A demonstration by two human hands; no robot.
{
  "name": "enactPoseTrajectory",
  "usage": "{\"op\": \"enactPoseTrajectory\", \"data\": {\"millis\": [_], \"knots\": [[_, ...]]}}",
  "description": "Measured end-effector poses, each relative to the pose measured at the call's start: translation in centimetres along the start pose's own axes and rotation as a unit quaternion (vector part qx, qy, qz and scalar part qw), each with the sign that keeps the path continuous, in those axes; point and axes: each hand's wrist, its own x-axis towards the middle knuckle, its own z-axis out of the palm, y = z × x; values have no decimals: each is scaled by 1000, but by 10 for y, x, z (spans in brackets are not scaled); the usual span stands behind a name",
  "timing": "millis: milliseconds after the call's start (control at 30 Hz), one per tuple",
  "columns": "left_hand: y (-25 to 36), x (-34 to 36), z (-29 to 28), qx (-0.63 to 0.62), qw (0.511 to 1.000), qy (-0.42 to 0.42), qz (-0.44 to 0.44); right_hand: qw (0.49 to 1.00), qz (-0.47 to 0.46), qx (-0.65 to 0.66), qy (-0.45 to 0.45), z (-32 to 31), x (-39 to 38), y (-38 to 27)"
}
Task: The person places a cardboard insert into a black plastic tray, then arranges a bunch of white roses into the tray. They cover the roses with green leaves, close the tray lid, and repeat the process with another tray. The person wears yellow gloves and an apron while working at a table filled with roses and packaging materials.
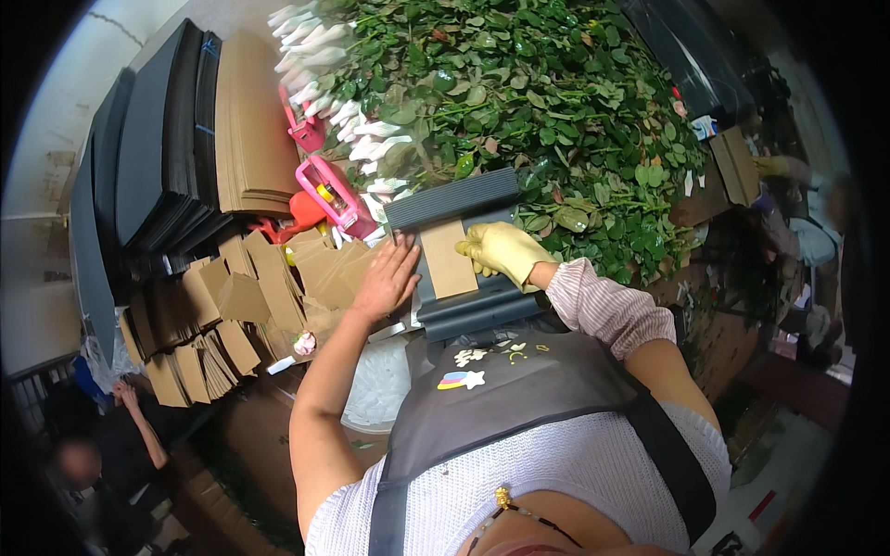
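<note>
A tan cardboard piece (pixel 449 264) lies on a dark sheet with a ridged upper band (pixel 451 196) and rolled lower edge (pixel 479 318), in front of my body. My bare left hand (pixel 389 276) lies at the sheet's left side, left of the cardboard, its fingers extended. My right hand (pixel 505 252), in a yellow glove, has its bent fingers closed at the cardboard's right edge. Just beyond the sheet are many green rose stems and leaves (pixel 556 102), with white-wrapped ends (pixel 375 148) along their left.
Tall stacks of dark and tan boards (pixel 162 139), cut cardboard pieces (pixel 236 361), pink holders (pixel 334 204) and a red object (pixel 301 215) are on the left. A grey bowl (pixel 369 389) sits below. Co-workers appear lower left (pixel 130 454) and at right (pixel 807 241).
</note>
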Motion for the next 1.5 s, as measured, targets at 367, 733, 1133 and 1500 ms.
{"op": "enactPoseTrajectory", "data": {"millis": [367, 733, 1133, 1500], "knots": [[54, 38, -12, -71, 996, 3, -58, 968, -196, -136, 79, -62, -30, -62], [54, 35, -10, -66, 994, -3, -81, 752, -303, -286, 511, -176, 98, -20], [56, 38, -12, -65, 996, -11, -68, 873, -35, -485, 47, -150, 11, 23], [53, 42, -14, -64, 996, -28, -61, 829, 48, -495, 254, -218, 141, -6]]}}
